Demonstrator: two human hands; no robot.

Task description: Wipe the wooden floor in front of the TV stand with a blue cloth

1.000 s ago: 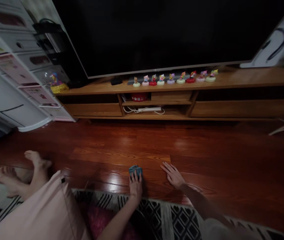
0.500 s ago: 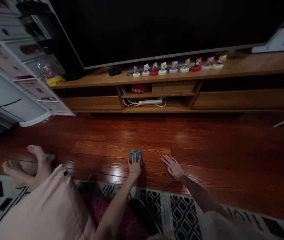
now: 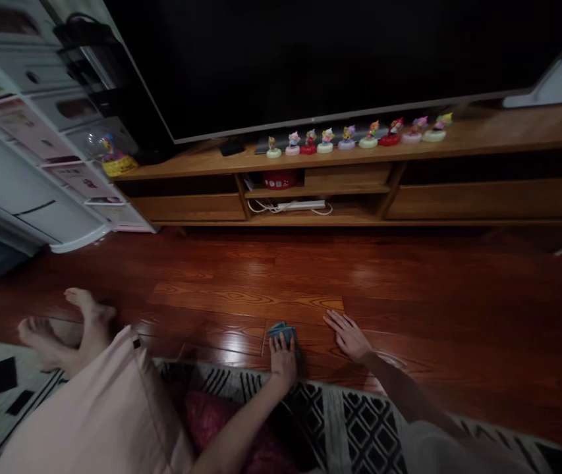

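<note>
My left hand [image 3: 283, 361] presses down on a small folded blue cloth [image 3: 281, 332] lying on the glossy red-brown wooden floor [image 3: 409, 283], fingers curled over its near edge. My right hand [image 3: 347, 336] lies flat on the floor just to the right of the cloth, fingers stretched out and apart, holding nothing.
A black-and-white patterned rug [image 3: 354, 421] runs under my arms. A person's bare feet [image 3: 58, 326] and a pink cushion [image 3: 93, 415] are at the left. Ahead stands a low wooden TV stand [image 3: 483, 204] with a row of small figurines [image 3: 360, 137], under a large dark screen [image 3: 310, 59]. White drawers [image 3: 24, 164] stand far left.
My left hand slid the blue cloth forward over the floor, then pulled it back toward the rug and slightly right. My right hand stayed flat in place.
</note>
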